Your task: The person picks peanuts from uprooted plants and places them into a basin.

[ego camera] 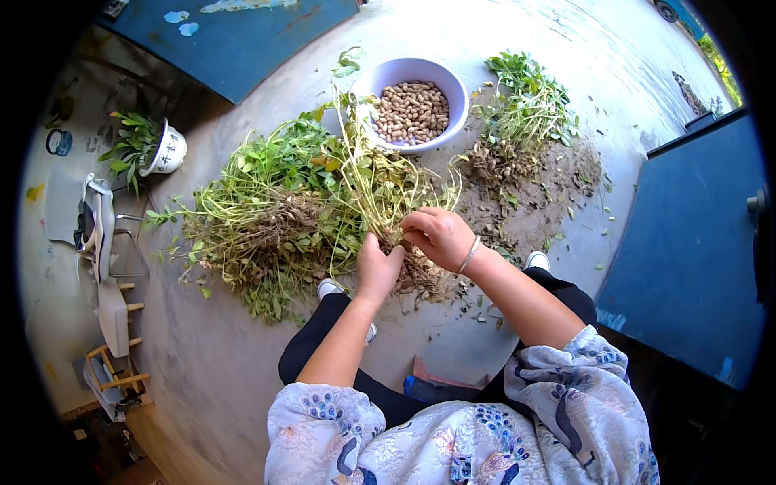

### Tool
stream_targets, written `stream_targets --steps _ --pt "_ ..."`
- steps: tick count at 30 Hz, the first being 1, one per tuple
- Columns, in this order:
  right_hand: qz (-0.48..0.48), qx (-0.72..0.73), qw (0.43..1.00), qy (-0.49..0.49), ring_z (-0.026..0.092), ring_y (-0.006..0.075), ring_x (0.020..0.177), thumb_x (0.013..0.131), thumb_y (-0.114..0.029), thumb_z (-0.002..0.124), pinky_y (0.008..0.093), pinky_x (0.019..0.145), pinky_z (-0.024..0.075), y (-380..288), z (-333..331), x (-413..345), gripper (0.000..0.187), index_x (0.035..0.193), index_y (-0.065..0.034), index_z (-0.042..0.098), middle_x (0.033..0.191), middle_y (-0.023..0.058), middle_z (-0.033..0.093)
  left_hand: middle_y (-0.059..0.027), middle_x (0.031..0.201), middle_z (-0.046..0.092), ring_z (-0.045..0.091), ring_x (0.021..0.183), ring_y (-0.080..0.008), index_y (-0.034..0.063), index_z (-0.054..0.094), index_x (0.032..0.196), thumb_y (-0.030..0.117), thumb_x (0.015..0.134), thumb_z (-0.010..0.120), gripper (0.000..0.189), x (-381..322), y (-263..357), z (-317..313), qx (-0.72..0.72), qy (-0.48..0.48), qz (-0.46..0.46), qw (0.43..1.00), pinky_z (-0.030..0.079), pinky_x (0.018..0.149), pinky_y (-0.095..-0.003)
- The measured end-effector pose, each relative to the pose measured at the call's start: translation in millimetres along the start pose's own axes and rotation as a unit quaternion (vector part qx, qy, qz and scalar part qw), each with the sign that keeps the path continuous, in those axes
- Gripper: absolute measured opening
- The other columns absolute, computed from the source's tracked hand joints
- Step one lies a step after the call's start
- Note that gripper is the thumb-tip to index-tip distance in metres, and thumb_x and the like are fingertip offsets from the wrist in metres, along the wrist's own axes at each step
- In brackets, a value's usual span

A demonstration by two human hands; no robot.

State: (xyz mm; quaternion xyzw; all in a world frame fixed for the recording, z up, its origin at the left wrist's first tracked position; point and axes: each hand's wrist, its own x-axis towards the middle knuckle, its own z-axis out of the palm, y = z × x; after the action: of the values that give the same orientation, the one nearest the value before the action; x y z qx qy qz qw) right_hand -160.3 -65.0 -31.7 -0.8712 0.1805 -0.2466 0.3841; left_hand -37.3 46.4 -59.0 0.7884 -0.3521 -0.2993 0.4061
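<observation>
My left hand (377, 267) grips a bunch of uprooted peanut plants (357, 176) near the base of the stems, which point away from me. The fingers of my right hand (445, 236) pinch at the root end of that bunch, just beside my left thumb. What exactly lies between those fingertips is mostly hidden. Tangled pale roots (424, 273) show below my hands. Beyond the bunch stands a pale purple basin (459, 97), with many picked peanuts (415, 112) in it. Some stems and leaves of the bunch overlap the basin's near left rim.
A large heap of peanut plants (267, 206) lies left of my hands. A smaller pile (527, 115) sits beyond right, beside loose soil (545, 194). Blue metal panels (691, 254) flank the right side. Chairs (112, 315) and a potted plant (167, 151) stand left.
</observation>
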Motion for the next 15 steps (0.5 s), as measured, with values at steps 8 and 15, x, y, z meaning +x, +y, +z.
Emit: stream_targets --steps 8,15 --pt "0.123 -0.069 0.986 0.089 0.059 0.0308 0.077 0.078 -0.011 0.059 0.0381 0.07 0.048 -2 15 -23 0.008 0.082 -0.0034 0.058 0.079 0.0139 0.06 -0.0224 0.076 0.059 0.058 0.073 -0.0391 -0.0032 0.052 0.085 0.014 0.067 0.06 0.026 -8 8 1 0.027 0.024 0.046 0.998 0.046 0.068 -0.0425" --pt "0.188 -0.112 0.967 0.129 0.06 0.0319 0.086 0.079 -0.011 0.058 0.038 0.079 0.047 -31 -2 23 0.013 0.085 -0.0007 0.062 0.085 0.018 0.062 -0.0118 0.07 0.057 0.055 0.063 -0.0239 0.0002 0.052 0.084 0.013 0.069 0.062 0.022 -13 7 -24 0.0 0.033 -0.025 0.999 0.045 0.061 -0.0356"
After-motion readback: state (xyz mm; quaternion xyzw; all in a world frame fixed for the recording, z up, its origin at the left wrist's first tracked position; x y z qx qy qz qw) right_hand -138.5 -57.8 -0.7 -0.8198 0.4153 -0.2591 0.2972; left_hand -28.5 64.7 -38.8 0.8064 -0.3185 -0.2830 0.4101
